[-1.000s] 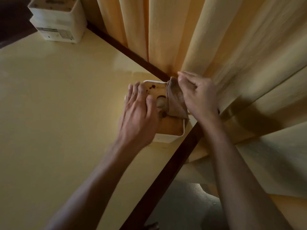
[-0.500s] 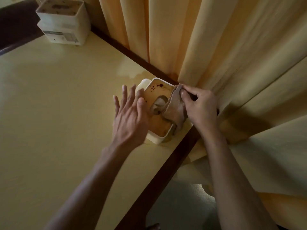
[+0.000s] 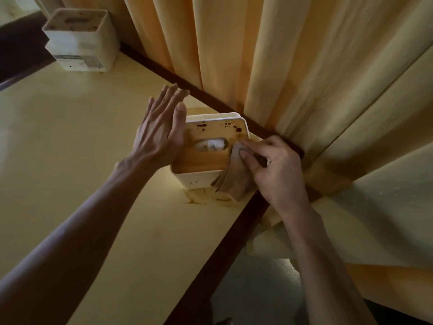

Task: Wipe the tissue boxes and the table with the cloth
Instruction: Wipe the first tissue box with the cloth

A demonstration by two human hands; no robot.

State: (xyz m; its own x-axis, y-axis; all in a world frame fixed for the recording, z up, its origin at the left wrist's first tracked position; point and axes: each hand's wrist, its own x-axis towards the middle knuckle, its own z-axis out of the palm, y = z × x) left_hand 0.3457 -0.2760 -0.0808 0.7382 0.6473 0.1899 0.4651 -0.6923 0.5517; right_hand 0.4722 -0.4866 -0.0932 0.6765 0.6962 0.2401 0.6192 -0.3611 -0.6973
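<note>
**Item: tissue box under wipe, corner of counter**

Location: a cream tissue box (image 3: 210,151) with a wood-toned lid stood at the corner of the pale yellow counter (image 3: 70,160), close to its dark edging and just in front of the yellow curtain (image 3: 269,55). Dark spots (image 3: 228,125) marked the far part of the lid; a tissue showed in the oval slot. A second tissue box (image 3: 79,41) sat well apart at the far end of the counter.

Left hand (image 3: 159,134): flat and relaxed against the box's left side, fingers straight and spread, gripping nothing — apparently bracing the box.

Right hand (image 3: 274,167): fingers curled round a brown cloth (image 3: 232,179), pinching it at the lid's right edge; the rest of the cloth hung down the box's near right corner to the counter.

Handling notes (judgement): the box looked light and rigid, likely to slide or tip on the smooth counter under a sideways wipe — best steadied by its side walls rather than the lid, which may lift off. The cloth was soft and limp; bunching it under the fingertips would give firmer pressure on the spots. A smear lay on the counter by the box's near base.
</note>
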